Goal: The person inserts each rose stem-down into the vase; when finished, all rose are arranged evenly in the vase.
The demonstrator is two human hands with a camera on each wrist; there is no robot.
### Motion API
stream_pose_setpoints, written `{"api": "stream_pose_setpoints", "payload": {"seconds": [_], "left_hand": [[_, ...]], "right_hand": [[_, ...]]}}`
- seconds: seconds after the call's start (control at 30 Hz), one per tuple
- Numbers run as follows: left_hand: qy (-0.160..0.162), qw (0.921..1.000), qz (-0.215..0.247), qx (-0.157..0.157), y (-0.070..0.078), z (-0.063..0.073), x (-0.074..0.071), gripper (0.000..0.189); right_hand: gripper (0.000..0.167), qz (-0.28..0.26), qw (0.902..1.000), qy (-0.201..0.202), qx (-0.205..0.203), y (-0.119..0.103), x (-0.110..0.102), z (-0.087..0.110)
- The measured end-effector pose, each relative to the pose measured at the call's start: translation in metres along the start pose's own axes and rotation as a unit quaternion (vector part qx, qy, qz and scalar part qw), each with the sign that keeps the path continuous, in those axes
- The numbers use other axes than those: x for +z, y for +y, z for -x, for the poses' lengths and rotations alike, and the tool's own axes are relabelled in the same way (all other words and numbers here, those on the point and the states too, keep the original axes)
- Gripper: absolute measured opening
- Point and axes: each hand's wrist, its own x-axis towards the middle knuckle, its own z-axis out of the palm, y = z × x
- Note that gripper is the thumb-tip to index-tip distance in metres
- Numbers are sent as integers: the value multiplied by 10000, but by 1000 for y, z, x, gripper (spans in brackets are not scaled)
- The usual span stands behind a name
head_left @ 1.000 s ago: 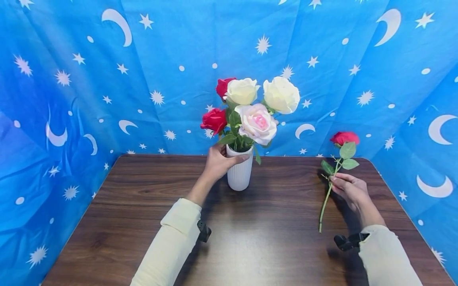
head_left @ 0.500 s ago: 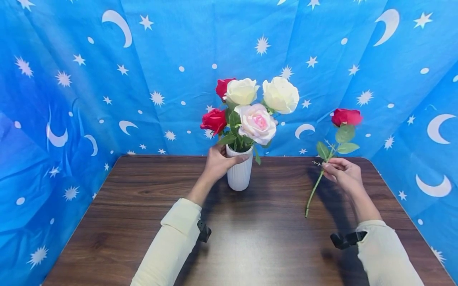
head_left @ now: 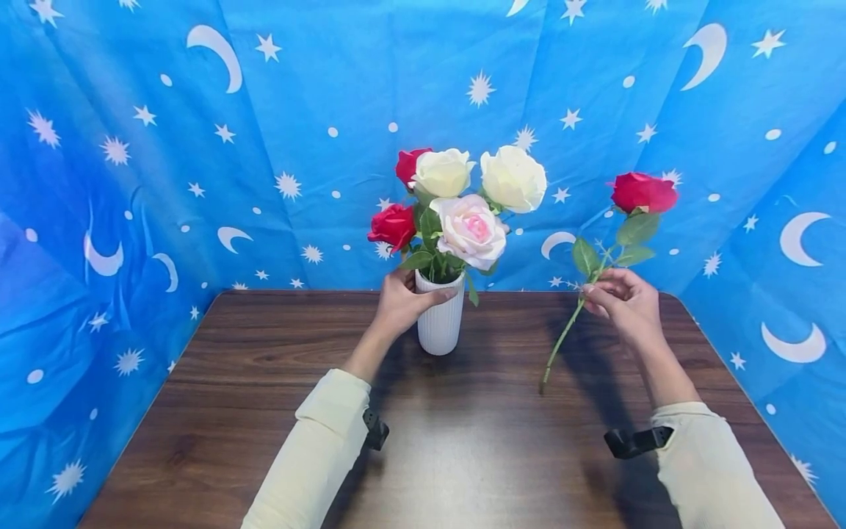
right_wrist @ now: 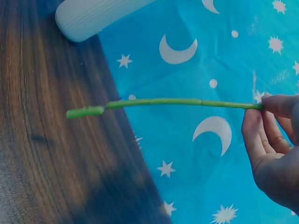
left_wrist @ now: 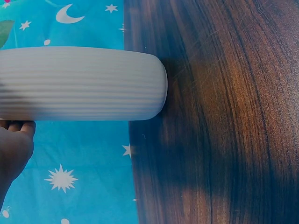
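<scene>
The left hand [head_left: 401, 302] wraps its fingers round the upper part of the white ribbed vase [head_left: 439, 322], which stands near the back middle of the worktop [head_left: 264, 411] and carries five roses [head_left: 463, 202]. Right of the vase, well apart from it, the right hand [head_left: 624, 300] pinches the green stem of a red rose [head_left: 642, 192] just below its leaves, stem end off the wood. To seat it well, I judge: steady the vase, aim the stem end at a gap among the stems, lower gently.
</scene>
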Motion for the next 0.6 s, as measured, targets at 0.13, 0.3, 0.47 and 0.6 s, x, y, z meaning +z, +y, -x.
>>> {"api": "stream_pose_setpoints", "payload": {"seconds": [0.13, 0.3, 0.47, 0.6], "left_hand": [[-4, 10000, -31, 6, 0, 0, 0, 63], [-4, 10000, 11, 44, 0, 0, 0, 64], [-7, 10000, 11, 25, 0, 0, 0, 65], [-11, 10000, -37, -3, 0, 0, 0, 65]], "right_hand": [[16, -69, 9996, -2, -288, -8, 9, 0], [14, 20, 9980, 12, -630, -24, 21, 0], [19, 205, 9963, 54, -827, -36, 34, 2], [18, 120, 9952, 50, -975, -44, 46, 4]]}}
